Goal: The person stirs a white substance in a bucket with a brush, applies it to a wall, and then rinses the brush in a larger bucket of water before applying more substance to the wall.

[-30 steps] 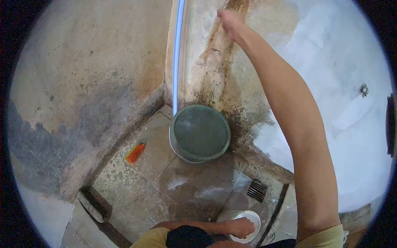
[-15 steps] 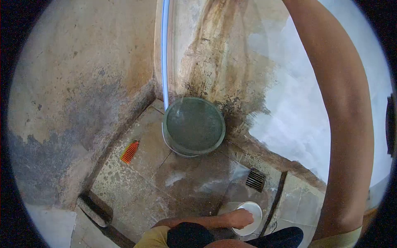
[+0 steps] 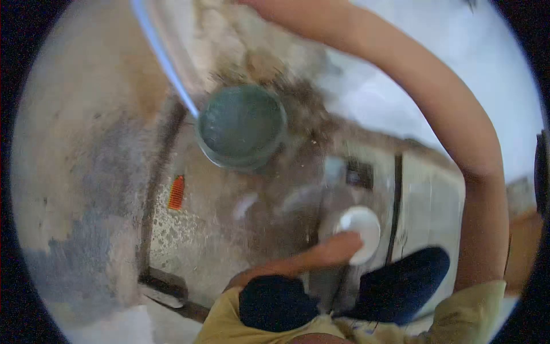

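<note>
My left hand (image 3: 344, 247), low in the view and smeared by motion, is closed on the near side of a round white dish (image 3: 366, 232). The dish overlaps the floor, short of a dark drain grate (image 3: 360, 174). My right arm stretches up and curves to the left across the wall. Only part of my right hand (image 3: 262, 8) shows at the top edge, and its fingers are out of frame. A large green bucket (image 3: 242, 127), with liquid in it, stands in the corner beyond my left hand.
An orange brush-like piece (image 3: 176, 193) lies on the stained floor at left. A pale blue pipe (image 3: 163, 57) comes down to the bucket. A low dark block (image 3: 165, 285) sits by the left wall. My bent knees (image 3: 275, 301) are at the bottom.
The view has turned and shifted, so bucket and grate appear higher. My right arm has swung up and left, bringing its hand to the top edge. My left hand still holds the dish.
</note>
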Demonstrator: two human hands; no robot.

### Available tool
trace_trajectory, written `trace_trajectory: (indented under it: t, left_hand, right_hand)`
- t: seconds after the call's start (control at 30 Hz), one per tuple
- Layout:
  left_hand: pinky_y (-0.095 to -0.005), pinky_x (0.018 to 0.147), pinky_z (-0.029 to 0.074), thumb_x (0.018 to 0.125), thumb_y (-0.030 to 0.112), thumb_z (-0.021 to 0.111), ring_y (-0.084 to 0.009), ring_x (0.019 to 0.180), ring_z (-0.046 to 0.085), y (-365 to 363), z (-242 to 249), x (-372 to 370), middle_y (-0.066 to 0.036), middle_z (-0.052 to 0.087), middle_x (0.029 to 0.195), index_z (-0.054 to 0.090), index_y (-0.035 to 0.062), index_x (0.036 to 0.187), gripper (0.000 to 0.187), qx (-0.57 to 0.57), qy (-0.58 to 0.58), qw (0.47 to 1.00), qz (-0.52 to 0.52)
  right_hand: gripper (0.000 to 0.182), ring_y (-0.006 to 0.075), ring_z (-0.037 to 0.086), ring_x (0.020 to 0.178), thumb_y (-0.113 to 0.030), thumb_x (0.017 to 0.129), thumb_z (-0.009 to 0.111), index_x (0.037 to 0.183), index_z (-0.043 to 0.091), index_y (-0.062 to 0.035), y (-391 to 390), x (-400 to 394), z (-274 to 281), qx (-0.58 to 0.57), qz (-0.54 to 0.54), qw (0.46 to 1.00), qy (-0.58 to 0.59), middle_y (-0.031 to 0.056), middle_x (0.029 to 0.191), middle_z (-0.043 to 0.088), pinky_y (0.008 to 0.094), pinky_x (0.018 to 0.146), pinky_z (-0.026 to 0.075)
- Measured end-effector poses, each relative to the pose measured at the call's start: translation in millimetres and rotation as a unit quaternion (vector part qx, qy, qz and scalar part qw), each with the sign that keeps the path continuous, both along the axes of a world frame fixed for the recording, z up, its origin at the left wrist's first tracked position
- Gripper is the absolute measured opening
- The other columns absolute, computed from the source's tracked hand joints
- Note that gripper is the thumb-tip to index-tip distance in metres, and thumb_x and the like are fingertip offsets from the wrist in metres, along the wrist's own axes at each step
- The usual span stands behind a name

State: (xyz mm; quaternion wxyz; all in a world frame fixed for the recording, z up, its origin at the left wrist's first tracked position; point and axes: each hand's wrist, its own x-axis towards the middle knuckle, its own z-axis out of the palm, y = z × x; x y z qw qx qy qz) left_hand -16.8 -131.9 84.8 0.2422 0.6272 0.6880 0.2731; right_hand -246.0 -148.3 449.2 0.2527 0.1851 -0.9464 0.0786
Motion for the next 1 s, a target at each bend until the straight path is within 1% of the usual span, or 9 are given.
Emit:
trace_trajectory:
  t: [0.1,0.2,0.33,0.37,0.4,0.53,0.57,0.9,1.0]
  left_hand:
    - [-0.0441,0.076,0.046,0.076,0.009,0.052,-0.0331,0.081,0.057,-6.6,-0.2,2.7,-0.018,0.058,0.080,0.060,-0.0001,0.076,0.012,0.077,-0.003,0.997,-0.007]
    - [-0.0441,0.076,0.046,0.074,0.008,0.054,-0.0326,0.081,0.055,3.8,-20.3,3.1,-0.017,0.057,0.081,0.060,0.0005,0.076,0.010,0.148,0.088,0.984,-0.048]
    - [-0.0435,0.066,0.049,0.076,0.012,0.057,-0.0339,0.070,0.057,36.1,-16.9,-14.1,-0.018,0.059,0.071,0.061,0.0009,0.072,0.013,0.170,0.174,0.954,-0.172]
    - [-0.0459,0.065,0.050,0.077,0.014,0.057,-0.0359,0.069,0.059,40.6,-0.8,-17.6,-0.019,0.060,0.071,0.062,0.0010,0.072,0.015,0.202,0.019,0.974,-0.097]
    - [-0.0472,0.065,0.051,0.077,0.014,0.058,-0.0373,0.068,0.061,62.7,14.6,-21.6,-0.020,0.062,0.073,0.064,-0.0002,0.073,0.016,-0.056,0.021,0.984,-0.169]
    - [-0.0466,0.066,0.052,0.077,0.014,0.058,-0.0370,0.070,0.064,105.7,-13.9,-30.7,-0.021,0.064,0.076,0.064,-0.0023,0.075,0.018,-0.035,0.179,0.946,-0.267]
    - [-0.0464,0.067,0.053,0.077,0.014,0.057,-0.0369,0.070,0.064,109.2,-23.3,-30.5,-0.022,0.064,0.077,0.065,-0.0024,0.075,0.018,-0.039,0.195,0.928,-0.315]
    - [-0.0431,0.075,0.047,0.082,0.010,0.051,-0.0317,0.082,0.057,86.9,-87.0,-22.8,-0.016,0.058,0.083,0.059,0.0024,0.088,0.013,-0.076,0.191,0.899,-0.386]
    - [-0.0470,0.070,0.049,0.075,0.013,0.057,-0.0383,0.077,0.059,85.7,-85.0,-26.2,-0.020,0.059,0.073,0.061,-0.0007,0.071,0.015,-0.069,0.094,0.939,-0.322]
  right_hand:
    - [0.022,0.0234,0.060,0.091,-0.012,0.076,0.056,0.096,0.059,-0.0037,115.4,74.9,-112.8,0.326,0.123,0.937,0.027,0.0102,0.097,0.059,0.0344,0.078,0.050]
    - [0.018,0.0241,0.058,0.097,-0.016,0.079,0.054,0.094,0.059,-0.0064,231.0,159.2,-174.7,0.409,0.009,0.910,-0.061,0.0081,0.095,0.059,0.0351,0.086,0.048]
    - [0.030,0.0309,0.052,0.114,-0.002,0.080,0.048,0.108,0.058,0.0029,346.7,290.1,-214.0,0.316,-0.123,0.925,-0.172,0.0157,0.116,0.057,0.0365,0.099,0.041]
    - [0.031,0.0310,0.050,0.117,-0.002,0.080,0.049,0.110,0.056,-0.0004,371.0,321.6,-232.0,0.239,-0.159,0.935,-0.209,0.0144,0.120,0.055,0.0371,0.100,0.041]
    - [0.032,0.0311,0.048,0.119,-0.002,0.080,0.050,0.111,0.055,-0.0037,385.0,346.0,-240.1,0.161,-0.194,0.938,-0.239,0.0131,0.125,0.054,0.0378,0.101,0.040]
    - [0.035,0.0332,0.061,0.097,0.004,0.073,0.058,0.108,0.059,-0.0014,409.1,381.0,-263.4,-0.047,-0.337,0.875,-0.344,0.0153,0.103,0.064,0.0400,0.084,0.050]
    - [0.028,0.0331,0.064,0.086,0.000,0.074,0.063,0.102,0.062,-0.0001,415.1,385.1,-258.5,-0.003,-0.248,0.927,-0.281,0.0154,0.095,0.066,0.0422,0.076,0.052]
    - [0.026,0.0323,0.064,0.087,-0.018,0.081,0.065,0.099,0.066,0.0011,379.9,380.3,-223.4,-0.076,-0.259,0.894,-0.358,0.0189,0.092,0.067,0.0410,0.076,0.050]
    - [0.024,0.0324,0.064,0.087,-0.017,0.081,0.065,0.097,0.066,0.0007,375.3,373.9,-219.4,-0.098,-0.252,0.890,-0.366,0.0182,0.092,0.067,0.0413,0.076,0.050]
